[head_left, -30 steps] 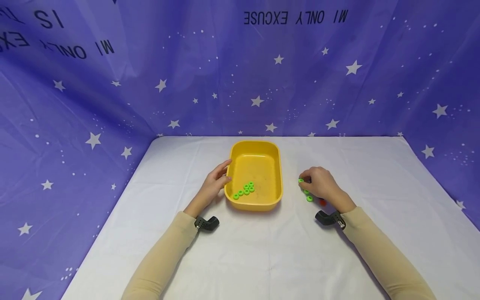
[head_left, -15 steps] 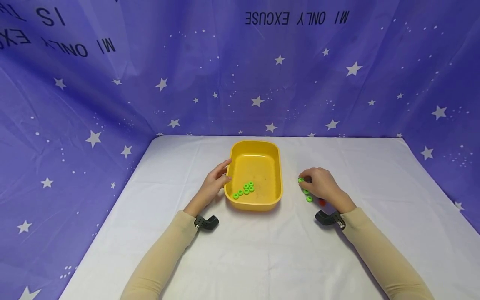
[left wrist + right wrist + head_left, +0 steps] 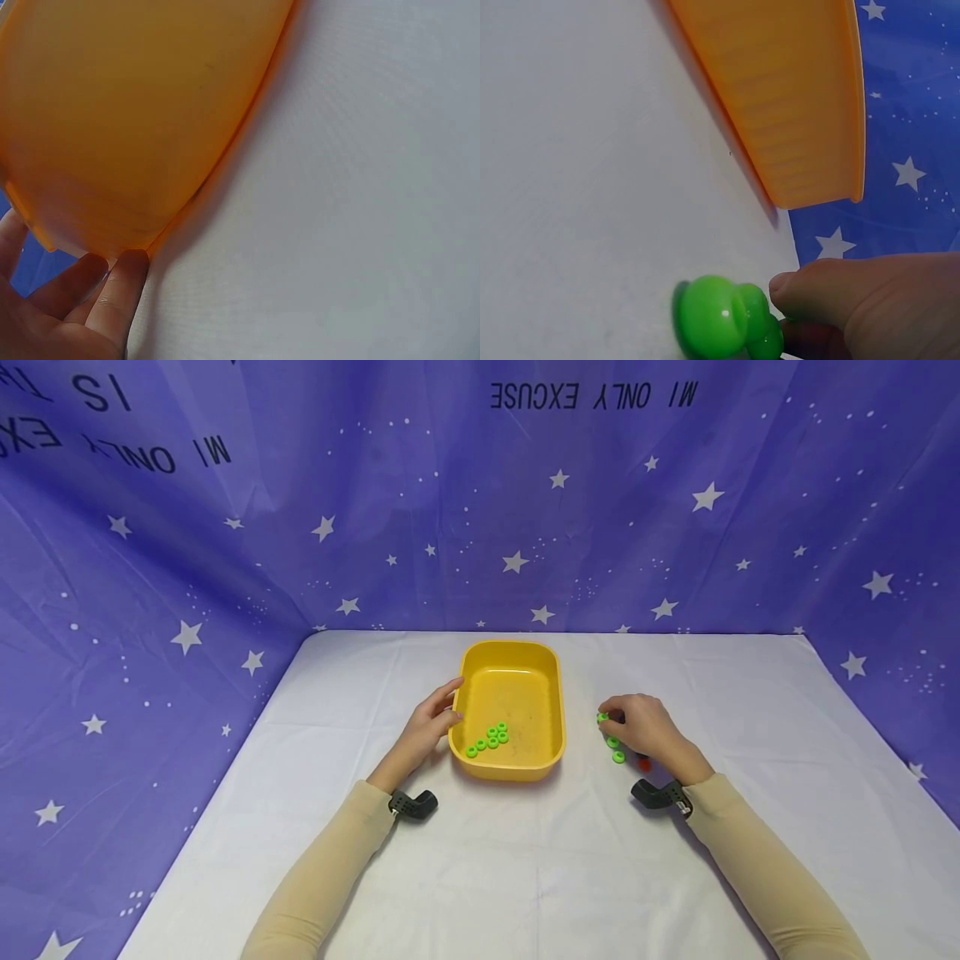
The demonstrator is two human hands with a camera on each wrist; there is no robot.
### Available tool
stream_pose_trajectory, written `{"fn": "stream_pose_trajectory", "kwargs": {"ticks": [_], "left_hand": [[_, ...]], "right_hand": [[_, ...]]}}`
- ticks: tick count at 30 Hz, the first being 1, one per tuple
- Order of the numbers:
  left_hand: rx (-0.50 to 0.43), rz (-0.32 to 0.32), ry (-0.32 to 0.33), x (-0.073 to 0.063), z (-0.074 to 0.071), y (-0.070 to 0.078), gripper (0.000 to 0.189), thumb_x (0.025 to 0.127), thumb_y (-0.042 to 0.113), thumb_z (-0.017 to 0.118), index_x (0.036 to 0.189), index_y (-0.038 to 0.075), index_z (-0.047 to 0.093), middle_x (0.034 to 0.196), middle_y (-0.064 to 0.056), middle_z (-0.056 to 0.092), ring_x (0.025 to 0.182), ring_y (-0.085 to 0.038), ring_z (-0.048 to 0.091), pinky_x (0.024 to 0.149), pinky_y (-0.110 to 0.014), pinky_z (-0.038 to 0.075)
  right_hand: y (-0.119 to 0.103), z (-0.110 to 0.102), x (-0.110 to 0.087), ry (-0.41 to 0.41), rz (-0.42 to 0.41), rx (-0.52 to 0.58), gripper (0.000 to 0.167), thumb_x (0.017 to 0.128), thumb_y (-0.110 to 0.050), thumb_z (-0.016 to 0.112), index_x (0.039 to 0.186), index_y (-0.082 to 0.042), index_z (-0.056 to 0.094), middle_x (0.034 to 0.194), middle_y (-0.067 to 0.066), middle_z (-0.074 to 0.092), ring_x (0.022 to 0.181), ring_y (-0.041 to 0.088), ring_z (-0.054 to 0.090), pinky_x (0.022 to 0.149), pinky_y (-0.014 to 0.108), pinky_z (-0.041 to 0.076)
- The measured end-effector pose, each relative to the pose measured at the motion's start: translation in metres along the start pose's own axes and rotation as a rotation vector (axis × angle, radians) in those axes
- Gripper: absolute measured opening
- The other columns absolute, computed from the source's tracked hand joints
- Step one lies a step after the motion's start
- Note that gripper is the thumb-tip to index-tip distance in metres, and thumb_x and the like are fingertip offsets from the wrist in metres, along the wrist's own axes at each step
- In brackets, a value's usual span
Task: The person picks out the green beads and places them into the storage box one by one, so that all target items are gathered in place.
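On the white table stands a yellow plastic basin point(image 3: 517, 693), with several green ring-shaped beads point(image 3: 492, 743) lying in its near left part. My left hand point(image 3: 423, 731) rests at the basin's left side, fingers fairly straight; in the left wrist view, fingertips point(image 3: 131, 262) touch its outer wall. Right of the basin, my right hand point(image 3: 636, 725) pinches a green bead point(image 3: 602, 718) between thumb and fingers, low over the cloth. Two more green beads, a middle one point(image 3: 612, 742) and a nearer one point(image 3: 618, 757), lie below that hand. The right wrist view shows these beads point(image 3: 712, 315) close together.
A red piece point(image 3: 645, 764) lies partly hidden beside the right wrist, with something dark near it. Each wrist carries a black camera mount, one on the left point(image 3: 415, 805) and one on the right point(image 3: 660, 795). Purple star-printed cloth point(image 3: 517, 510) hangs behind the white table point(image 3: 495, 877).
The green bead at my right fingertips has shifted very slightly away from me. The left hand, the basin and the beads inside it look the same.
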State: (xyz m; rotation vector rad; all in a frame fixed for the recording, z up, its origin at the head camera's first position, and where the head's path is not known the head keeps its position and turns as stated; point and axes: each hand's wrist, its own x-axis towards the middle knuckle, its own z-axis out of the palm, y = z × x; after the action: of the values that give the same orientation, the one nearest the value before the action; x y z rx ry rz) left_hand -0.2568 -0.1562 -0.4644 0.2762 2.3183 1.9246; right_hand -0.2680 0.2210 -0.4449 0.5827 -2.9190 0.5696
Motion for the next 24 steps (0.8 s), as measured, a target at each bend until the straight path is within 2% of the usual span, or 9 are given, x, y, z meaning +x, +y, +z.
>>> {"fn": "stream_pose_trajectory", "kwargs": {"ticks": [13,24], "left_hand": [[-0.004,0.003,-0.01,0.0024,-0.0014,-0.0029,0.065,0.094,0.012,0.055,0.157,0.024,0.041,0.157,-0.018,0.047,0.139,-0.036,0.052,0.101,-0.042,0.054],[0.009,0.005,-0.006,0.0012,-0.0013,-0.002,0.065,0.094,0.012,0.055,0.157,0.024,0.041,0.157,-0.017,0.047,0.139,-0.035,0.052,0.098,-0.038,0.054]], "right_hand": [[-0.0058,-0.003,0.0023,-0.026,0.054,0.061,0.031,0.089,-0.016,0.073,0.114,0.002,0.075,0.101,0.016,0.077,0.092,0.029,0.068,0.089,0.05,0.056],[-0.0079,-0.0036,0.0004,-0.001,0.011,0.114,0.03,0.09,-0.015,0.072,0.115,0.003,0.074,0.105,0.018,0.077,0.095,0.033,0.073,0.087,0.05,0.058]]}}
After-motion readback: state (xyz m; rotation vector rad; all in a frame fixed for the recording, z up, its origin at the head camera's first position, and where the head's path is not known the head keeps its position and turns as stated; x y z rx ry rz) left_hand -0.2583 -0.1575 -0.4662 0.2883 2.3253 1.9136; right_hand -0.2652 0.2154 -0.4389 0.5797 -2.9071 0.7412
